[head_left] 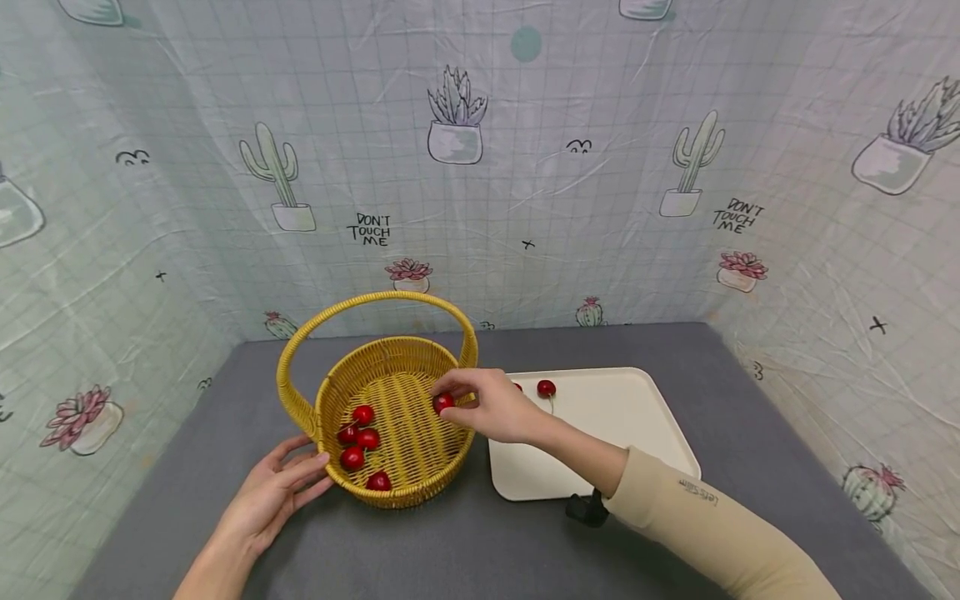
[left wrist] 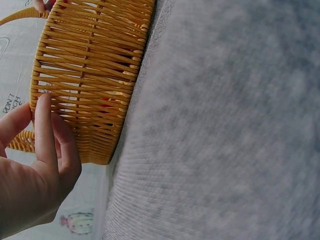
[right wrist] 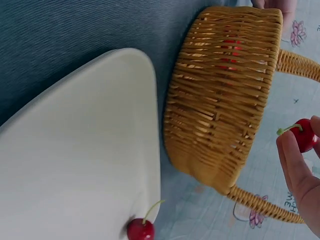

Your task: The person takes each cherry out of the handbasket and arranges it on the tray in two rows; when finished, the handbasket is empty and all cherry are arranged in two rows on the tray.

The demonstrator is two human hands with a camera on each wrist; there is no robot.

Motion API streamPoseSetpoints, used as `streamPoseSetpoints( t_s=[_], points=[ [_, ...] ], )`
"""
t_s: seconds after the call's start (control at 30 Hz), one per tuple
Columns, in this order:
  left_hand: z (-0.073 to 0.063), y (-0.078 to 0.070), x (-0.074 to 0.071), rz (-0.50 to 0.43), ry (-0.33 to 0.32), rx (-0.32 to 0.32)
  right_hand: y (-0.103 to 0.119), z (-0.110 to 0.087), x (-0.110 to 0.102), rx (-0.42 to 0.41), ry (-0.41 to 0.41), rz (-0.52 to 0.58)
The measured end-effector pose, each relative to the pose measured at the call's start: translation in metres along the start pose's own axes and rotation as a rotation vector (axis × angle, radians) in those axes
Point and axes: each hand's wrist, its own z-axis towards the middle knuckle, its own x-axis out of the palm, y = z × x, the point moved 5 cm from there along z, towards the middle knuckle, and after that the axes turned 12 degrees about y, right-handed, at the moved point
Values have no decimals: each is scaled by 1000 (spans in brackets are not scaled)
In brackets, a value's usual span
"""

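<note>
A round yellow wicker basket (head_left: 405, 497) with a tall arched handle stands left of centre. Several red cherries (head_left: 352, 457) lie inside it, gathered along its left and near side. My left hand (head_left: 273, 496) holds the basket's left rim, thumb at the edge and fingers against the outer weave, as the left wrist view also shows. Over the basket's right side, my right hand (head_left: 491, 406) pinches a single cherry (head_left: 443, 403) between thumb and fingertips. Its short green stem shows in the right wrist view, where the cherry (right wrist: 303, 135) is above rim level.
To the right of the basket lies a cream rectangular tray (head_left: 622, 417). A stemmed cherry (head_left: 547, 388) rests near its far side, and another (head_left: 517, 387) is partly hidden behind my right hand. A grey cloth covers the table (head_left: 375, 550); patterned curtains (head_left: 525, 192) enclose it.
</note>
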Motion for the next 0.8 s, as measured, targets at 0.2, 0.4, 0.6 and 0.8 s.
streamPoseSetpoints(
  t_s=[0.2, 0.4, 0.6, 0.8],
  points=[
    [0, -1, 0, -3, 1, 2, -7, -10, -5, 20, -21, 59],
    [-1, 0, -1, -7, 2, 8, -13, -18, -10, 23, -18, 121],
    [-1, 1, 0, -12, 3, 8, -22, -28, -17, 43, -39, 107],
    [0, 1, 0, -18, -3, 5, -36, -38, -24, 86, -79, 44]
  ],
)
